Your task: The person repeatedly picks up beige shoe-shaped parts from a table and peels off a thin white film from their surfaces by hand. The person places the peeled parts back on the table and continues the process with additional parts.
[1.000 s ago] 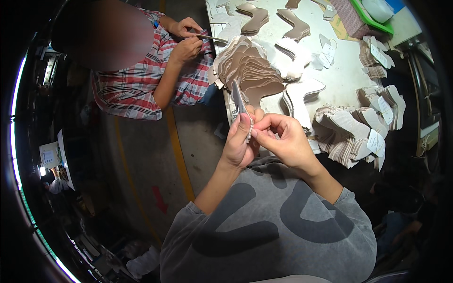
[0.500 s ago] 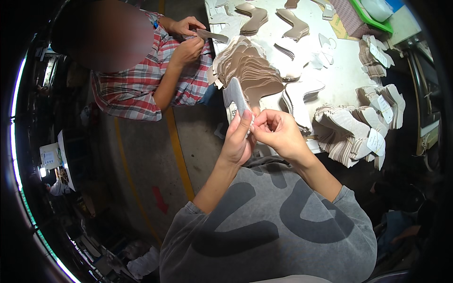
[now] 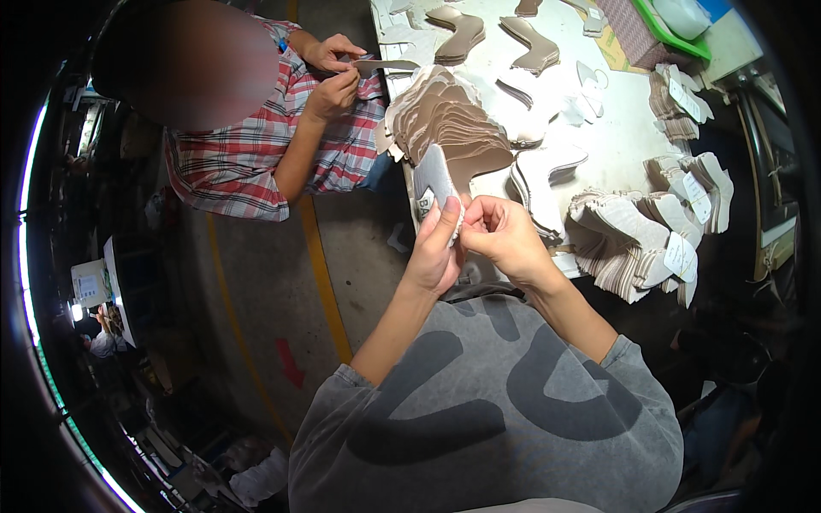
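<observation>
My left hand (image 3: 436, 255) is closed around the lower end of a small stack of light grey cut fabric pieces (image 3: 434, 174), its thumb lying along the top face. The stack stands tilted up over the near left table edge. Against its right edge my right hand (image 3: 510, 243) is closed, thumb and forefinger pinched together; whatever lies between those fingertips is too small to make out. Just beyond my hands, a large fanned pile of brown curved cut pieces (image 3: 453, 124) lies on the white table (image 3: 620, 141).
Tagged bundles of pale cut pieces (image 3: 629, 224) sit along the table's right side. Smaller brown stacks (image 3: 537, 47) lie farther back, near a green-rimmed tray (image 3: 684, 43). At left, a co-worker in a checked shirt (image 3: 244, 171) handles a grey strip (image 3: 385, 65). Yellow lines (image 3: 321, 265) mark the floor.
The grey stack has turned slightly in my left hand, showing more of its left side. My right hand stays at its edge. The co-worker's hands and strip have shifted a little left.
</observation>
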